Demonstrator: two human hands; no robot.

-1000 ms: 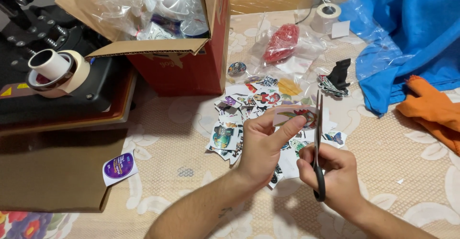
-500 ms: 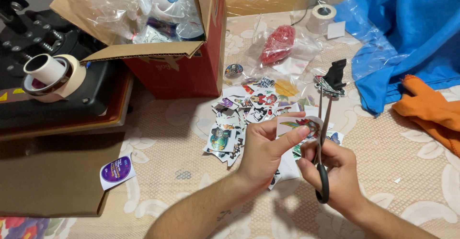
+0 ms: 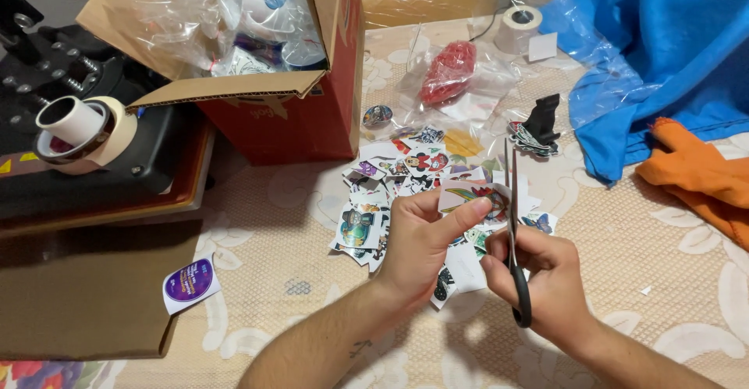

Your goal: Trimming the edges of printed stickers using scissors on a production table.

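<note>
Since earlier: both hands sit slightly lower over the sticker pile (image 3: 390,194); scissors stay upright.
Left hand (image 3: 425,245): pinches a printed sticker sheet (image 3: 472,199) between thumb and fingers, above the bench (image 3: 296,225).
Sheet: lies just left of the blades, touching them.
Scissors (image 3: 513,233): long axis points away from the person, blades narrow.
Right hand (image 3: 546,280): closed through the handles, nearer the cut.

Head-worn view, close above table (image 3: 671,280)
</note>
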